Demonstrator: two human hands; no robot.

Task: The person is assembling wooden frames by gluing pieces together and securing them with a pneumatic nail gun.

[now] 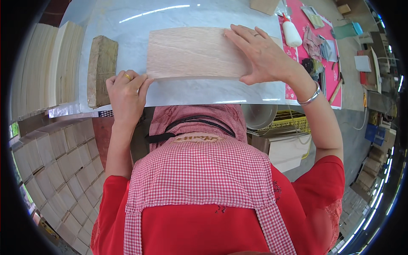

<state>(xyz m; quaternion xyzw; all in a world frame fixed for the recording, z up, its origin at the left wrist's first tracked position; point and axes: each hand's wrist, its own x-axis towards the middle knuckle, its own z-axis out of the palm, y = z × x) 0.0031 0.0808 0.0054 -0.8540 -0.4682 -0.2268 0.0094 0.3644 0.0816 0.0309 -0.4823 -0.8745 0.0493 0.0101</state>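
Observation:
A pale wooden board (191, 53) lies on the grey-white, marbled tabletop (170, 93) in front of me. My left hand (127, 91), with a gold ring, is closed at the board's near left corner, thumb and forefinger pinched against it. Across the board's right end spreads my right hand (263, 55), its fingers stretched toward the far edge and its thumb by the near edge. Beyond my left hand, a worn, brownish wooden block (102, 70) stands lengthwise at the left. What lies under my right palm is hidden.
Stacked thin boards (46, 68) rise at the table's left. On a pink sheet to the right are a white glue bottle (291, 34) with a red tip, a pink rag (313, 42) and a dark container (312, 66). A yellow crate (293, 121) sits below the table.

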